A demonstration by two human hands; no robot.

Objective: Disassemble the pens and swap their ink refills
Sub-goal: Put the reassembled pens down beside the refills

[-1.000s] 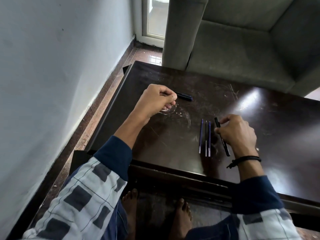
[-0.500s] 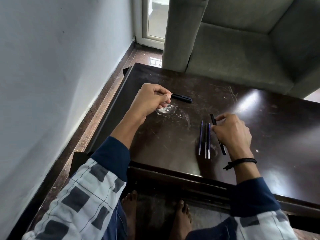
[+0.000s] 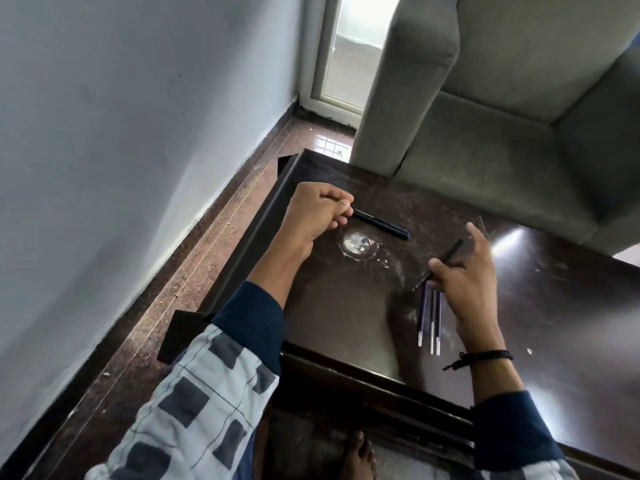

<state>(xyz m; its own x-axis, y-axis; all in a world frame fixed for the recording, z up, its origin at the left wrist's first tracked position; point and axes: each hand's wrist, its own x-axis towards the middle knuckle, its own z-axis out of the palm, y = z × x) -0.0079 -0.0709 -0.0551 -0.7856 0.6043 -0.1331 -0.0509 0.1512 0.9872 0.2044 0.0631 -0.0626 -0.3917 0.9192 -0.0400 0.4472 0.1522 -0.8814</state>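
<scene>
My left hand (image 3: 317, 213) is closed around one end of a black pen (image 3: 381, 225), whose other end points right just above the dark table (image 3: 346, 313). My right hand (image 3: 465, 282) holds a second, thin black pen (image 3: 437, 266) slanted above the table, pinched near its middle with the other fingers spread. Three blue ink refills (image 3: 429, 322) lie side by side on the table just below and left of my right hand.
A whitish ring stain (image 3: 358, 244) marks the table between my hands. A grey armchair (image 3: 502, 116) stands against the table's far edge. A wall runs along the left, with a strip of floor (image 3: 194, 271) beside the table. A bare foot (image 3: 358, 457) shows below.
My right hand has lifted its thin pen off the table beside the refills and tilted it up to the right. My left hand has kept hold of its pen.
</scene>
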